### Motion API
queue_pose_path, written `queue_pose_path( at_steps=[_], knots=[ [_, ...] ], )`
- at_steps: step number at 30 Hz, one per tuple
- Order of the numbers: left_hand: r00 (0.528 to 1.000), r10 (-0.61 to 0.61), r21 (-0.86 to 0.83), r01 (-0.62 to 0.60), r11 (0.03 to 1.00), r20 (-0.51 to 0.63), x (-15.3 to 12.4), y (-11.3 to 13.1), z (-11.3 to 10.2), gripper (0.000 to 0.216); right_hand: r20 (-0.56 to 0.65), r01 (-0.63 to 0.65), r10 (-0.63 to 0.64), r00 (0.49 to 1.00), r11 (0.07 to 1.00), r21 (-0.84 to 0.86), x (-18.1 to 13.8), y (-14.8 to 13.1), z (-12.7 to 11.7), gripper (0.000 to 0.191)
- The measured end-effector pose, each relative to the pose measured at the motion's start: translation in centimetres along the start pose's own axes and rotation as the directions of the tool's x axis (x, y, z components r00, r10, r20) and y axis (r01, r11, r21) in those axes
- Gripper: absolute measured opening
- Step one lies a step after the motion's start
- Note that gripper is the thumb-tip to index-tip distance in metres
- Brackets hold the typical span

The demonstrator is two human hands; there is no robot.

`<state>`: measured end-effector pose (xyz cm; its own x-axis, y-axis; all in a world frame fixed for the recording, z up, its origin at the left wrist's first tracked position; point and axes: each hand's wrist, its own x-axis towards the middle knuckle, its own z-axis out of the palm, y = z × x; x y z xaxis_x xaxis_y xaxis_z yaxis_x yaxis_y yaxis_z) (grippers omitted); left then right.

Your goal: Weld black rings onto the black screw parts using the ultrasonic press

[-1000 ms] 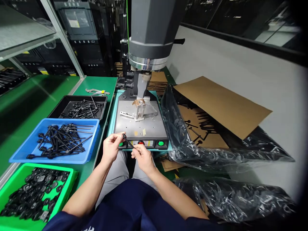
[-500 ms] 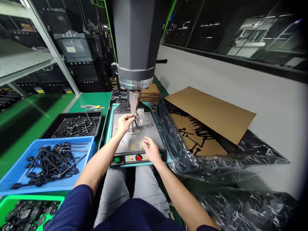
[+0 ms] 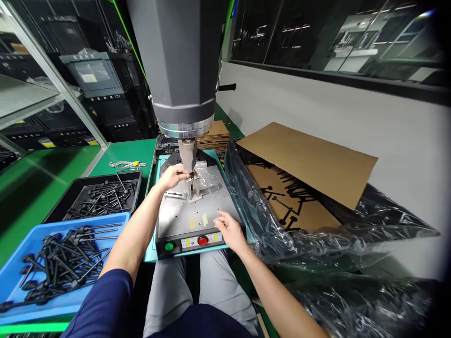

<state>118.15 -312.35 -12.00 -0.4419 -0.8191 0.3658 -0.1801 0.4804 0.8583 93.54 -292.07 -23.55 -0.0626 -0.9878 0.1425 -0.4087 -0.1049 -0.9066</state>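
My left hand (image 3: 172, 177) pinches the head of a black rod with a round head (image 3: 192, 176). The rod stands about upright in a metal fixture (image 3: 197, 192), just under the metal tip (image 3: 188, 155) of a large grey press (image 3: 181, 61). Whether the tip touches the head, I cannot tell. Over the right front of the steel base plate (image 3: 176, 220) hovers my right hand (image 3: 230, 231), holding nothing, its fingers loosely apart. Near it, on the front panel, are a red button (image 3: 203, 241) and a green button (image 3: 169, 246).
To the left, a blue tray (image 3: 120, 219) and a black tray (image 3: 139, 176) hold many black rods. A pair of pliers (image 3: 127, 164) lies behind them. On the right stands a plastic-lined box (image 3: 243, 188) with rods on cardboard, partly covered by a cardboard sheet (image 3: 310, 159).
My left hand has brought the rod into the fixture under the press tip, from a tilted to a nearly upright position. My right hand has moved slightly right across the plate. The view has shifted.
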Motion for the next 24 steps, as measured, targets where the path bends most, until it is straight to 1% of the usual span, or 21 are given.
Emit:
queue_pose_path(
  at_steps=[2,4,5,6,7,8,10,11,12,13,15,17,18,19,22,24],
  knots=[
    [1.0,-0.016,-0.038,0.017,0.999,0.015,0.0,0.0,-0.1,0.019,-0.089,0.048,-0.055,0.995,0.996,-0.079,2.2,-0.7,-0.2,0.035],
    [0.999,-0.042,-0.108,0.044,0.993,0.019,-0.2,-0.1,-0.1,0.024,-0.185,0.107,-0.15,0.971,0.969,-0.223,4.9,-1.6,-0.5,0.034],
    [0.998,-0.06,-0.161,0.059,0.985,-0.003,-0.4,-0.3,0.0,0.027,-0.208,0.13,-0.201,0.957,0.942,-0.311,6.4,-2.1,-0.6,0.037],
    [0.995,-0.089,-0.222,0.075,0.972,-0.053,-0.5,-0.6,0.0,0.03,-0.208,0.139,-0.238,0.949,0.905,-0.403,7.9,-2.6,-0.6,0.041],
    [0.982,-0.138,-0.282,0.097,0.955,-0.127,-0.6,-1.0,0.1,0.033,-0.188,0.132,-0.253,0.949,0.861,-0.491,9.3,-3.0,-0.6,0.047],
    [0.957,-0.2,-0.333,0.122,0.935,-0.212,-0.7,-1.5,0.1,0.035,-0.155,0.113,-0.241,0.958,0.815,-0.569,10.6,-3.5,-0.5,0.054],
    [0.883,-0.322,-0.395,0.176,0.902,-0.342,-0.7,-2.6,0.4,0.035,-0.083,0.067,-0.168,0.982,0.729,-0.682,13.0,-4.3,0.0,0.065],
    [0.856,-0.363,-0.407,0.203,0.891,-0.368,-0.6,-3.2,0.6,0.034,-0.049,0.059,-0.136,0.989,0.691,-0.72,13.9,-4.6,0.4,0.068],
    [0.843,-0.388,-0.412,0.224,0.883,-0.373,-0.5,-3.7,0.8,0.033,-0.02,0.064,-0.12,0.993,0.658,-0.75,14.8,-4.8,0.7,0.068],
    [0.84,-0.399,-0.413,0.237,0.879,-0.368,-0.3,-4.2,1.1,0.032,0.007,0.081,-0.119,0.993,0.63,-0.773,15.5,-4.9,1.1,0.066],
    [0.838,-0.412,-0.419,0.251,0.873,-0.358,0.0,-4.8,1.6,0.031,0.064,0.133,-0.138,0.988,0.585,-0.8,16.7,-5.0,1.6,0.052],
    [0.835,-0.423,-0.421,0.262,0.868,-0.353,0.3,-5.1,2.1,0.03,0.095,0.161,-0.142,0.985,0.578,-0.8,17.8,-4.9,1.9,0.03],
    [0.834,-0.426,-0.422,0.266,0.867,-0.351,0.5,-5.2,2.2,0.029,0.086,0.152,-0.139,0.987,0.598,-0.787,18.3,-4.8,1.9,0.022],
    [0.834,-0.43,-0.423,0.27,0.865,-0.347,0.6,-5.3,2.3,0.029,0.065,0.136,-0.134,0.989,0.63,-0.765,18.8,-4.8,1.8,0.02],
    [0.831,-0.446,-0.434,0.285,0.855,-0.332,0.9,-5.5,2.3,0.026,-0.011,0.081,-0.12,0.993,0.73,-0.679,20.2,-5.1,1.4,0.028],
    [0.826,-0.47,-0.448,0.308,0.839,-0.312,1.1,-5.9,2.3,0.025,-0.02,0.092,-0.138,0.99,0.755,-0.649,20.8,-5.5,1.1,0.029]
  ],
)
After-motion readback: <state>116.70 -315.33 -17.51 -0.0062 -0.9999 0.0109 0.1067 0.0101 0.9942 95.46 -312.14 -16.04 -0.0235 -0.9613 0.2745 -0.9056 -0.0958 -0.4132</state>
